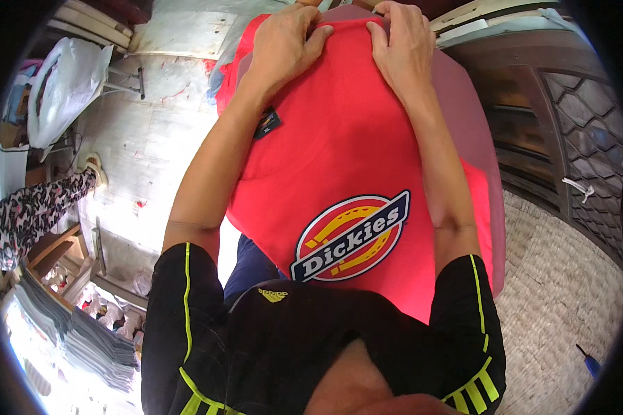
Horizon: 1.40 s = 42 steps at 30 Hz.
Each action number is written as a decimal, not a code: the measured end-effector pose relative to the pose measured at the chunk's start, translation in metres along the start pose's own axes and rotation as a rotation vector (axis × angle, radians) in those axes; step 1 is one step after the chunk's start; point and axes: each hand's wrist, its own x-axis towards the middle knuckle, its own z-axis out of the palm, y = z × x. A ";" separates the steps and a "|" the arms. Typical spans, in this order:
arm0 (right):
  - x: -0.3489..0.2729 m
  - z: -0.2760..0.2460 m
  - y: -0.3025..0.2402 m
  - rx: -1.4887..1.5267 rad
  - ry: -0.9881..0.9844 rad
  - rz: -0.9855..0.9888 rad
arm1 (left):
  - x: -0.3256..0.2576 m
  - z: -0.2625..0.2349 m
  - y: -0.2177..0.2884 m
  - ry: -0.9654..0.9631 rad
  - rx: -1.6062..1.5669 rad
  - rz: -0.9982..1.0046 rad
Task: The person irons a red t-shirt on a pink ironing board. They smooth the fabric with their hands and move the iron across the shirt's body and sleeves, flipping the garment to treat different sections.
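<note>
A red T-shirt [367, 138] lies spread over a mauve board [490, 159] in front of me. On its near part is a round printed emblem [351, 235] in yellow, red and blue, crossed by a slanted banner. A small black label [267, 123] shows beside my left forearm. At the shirt's far edge my left hand [284, 45] is closed on the cloth, its thumb on top and its fingers bent over the edge. My right hand [407, 52] grips the same edge a short way to the right, thumb likewise on top. The fingertips of both hands are partly hidden.
At left, another person's leg in patterned trousers [41, 207] ends in a sandal [97, 171]. Behind it hangs a white plastic bag [69, 90]. Stacked grey cloth [93, 346] stands lower left. A metal lattice gate [588, 131] is at right, with a blue-handled tool [590, 363] on the floor.
</note>
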 end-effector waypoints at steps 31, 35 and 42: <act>-0.099 -0.094 -0.014 0.314 0.036 0.039 | -0.103 -0.070 0.078 0.018 -0.159 0.133; -0.219 -0.201 -0.009 -0.069 0.015 0.380 | -0.085 -0.007 0.178 -0.522 -0.450 0.460; -0.369 -0.281 -0.002 -0.563 0.016 0.908 | -0.080 0.136 0.233 -0.585 0.012 0.941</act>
